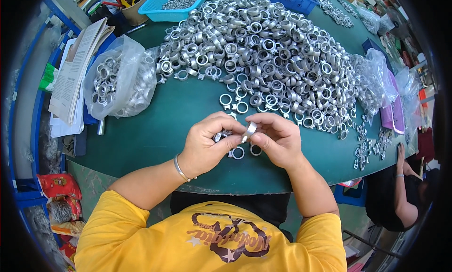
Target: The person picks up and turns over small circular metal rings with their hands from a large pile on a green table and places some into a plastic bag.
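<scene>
A silver metal ring with a small stub at its lower end, a clamp-like ring (249,130), is held up over the table between my two hands. My left hand (206,142) pinches it from the left with thumb and forefinger. From the right, the thumb and fingers of my right hand (278,139) close on its other edge. Another metal ring (220,136) shows partly behind my left fingers; whether that hand holds it, I cannot tell. Just beneath my hands lie loose rings (237,153) on the green table (155,145). Beyond them rises a big heap of similar rings (278,60).
A clear bag of rings (123,79) stands at the left, beside stacked papers (75,69). Light-blue (162,14) and dark-blue baskets (301,3) sit at the back. Toward the right are a purple basket (398,116) and another person (400,196) at the table edge.
</scene>
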